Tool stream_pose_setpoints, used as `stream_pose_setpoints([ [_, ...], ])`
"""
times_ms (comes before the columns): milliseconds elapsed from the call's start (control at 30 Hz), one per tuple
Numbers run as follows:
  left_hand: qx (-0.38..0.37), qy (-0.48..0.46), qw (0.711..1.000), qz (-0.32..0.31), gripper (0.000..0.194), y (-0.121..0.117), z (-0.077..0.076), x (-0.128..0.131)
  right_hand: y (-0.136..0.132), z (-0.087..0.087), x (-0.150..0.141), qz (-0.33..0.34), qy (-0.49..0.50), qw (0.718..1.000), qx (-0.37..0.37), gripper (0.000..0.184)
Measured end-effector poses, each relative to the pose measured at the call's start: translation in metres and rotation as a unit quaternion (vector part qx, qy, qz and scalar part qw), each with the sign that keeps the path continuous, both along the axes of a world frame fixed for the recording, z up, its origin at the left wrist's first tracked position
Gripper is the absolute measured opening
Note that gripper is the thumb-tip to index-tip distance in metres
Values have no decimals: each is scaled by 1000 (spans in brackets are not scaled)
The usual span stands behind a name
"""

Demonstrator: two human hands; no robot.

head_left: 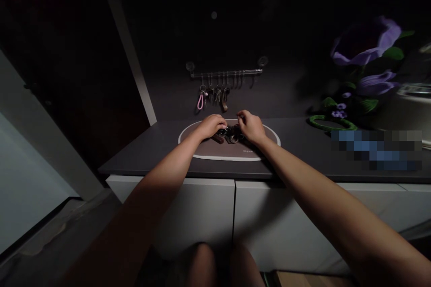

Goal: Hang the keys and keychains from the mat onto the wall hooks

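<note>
Between the left hand [213, 126] and right hand [251, 127], keys [231, 136] are laid on the mat [210, 151], a brown fob [218, 139] slanted rightward toward the front edge of the bench [151, 151]. Both hands are bent inward and curled; whether anything is clamped cannot be told.

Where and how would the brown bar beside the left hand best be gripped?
Likely its right end, pinched across the narrow width from the front: the brown bar is slim and slanted over the mat, with that end nearer and clear of the left hand.
</note>
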State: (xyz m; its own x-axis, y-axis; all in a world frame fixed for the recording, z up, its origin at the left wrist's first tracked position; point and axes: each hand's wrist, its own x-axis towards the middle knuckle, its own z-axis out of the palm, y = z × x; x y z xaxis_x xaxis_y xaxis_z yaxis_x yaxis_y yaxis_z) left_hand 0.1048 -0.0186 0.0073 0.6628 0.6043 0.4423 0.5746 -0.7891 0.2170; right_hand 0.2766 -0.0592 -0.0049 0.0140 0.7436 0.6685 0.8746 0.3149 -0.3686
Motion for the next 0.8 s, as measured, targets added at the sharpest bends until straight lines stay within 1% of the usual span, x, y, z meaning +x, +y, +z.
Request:
stream_pose_setpoints([
  [267,42,-47,997,50,20,2,7,-10,0,-2,-3,0,-14,1000,-15,27],
  [467,53,-105,992,55,18,1,11,-13,-2,-1,-4,1,-22,1000,-19,28],
  [633,28,-182,981,56,16,-3,17,-13,-2,0,-6,10,-10,1000,-15,27],
  [800,-22,-271,962,34,14,-5,21,-13,-1,0,-6,26,12,1000,-3,27],
])
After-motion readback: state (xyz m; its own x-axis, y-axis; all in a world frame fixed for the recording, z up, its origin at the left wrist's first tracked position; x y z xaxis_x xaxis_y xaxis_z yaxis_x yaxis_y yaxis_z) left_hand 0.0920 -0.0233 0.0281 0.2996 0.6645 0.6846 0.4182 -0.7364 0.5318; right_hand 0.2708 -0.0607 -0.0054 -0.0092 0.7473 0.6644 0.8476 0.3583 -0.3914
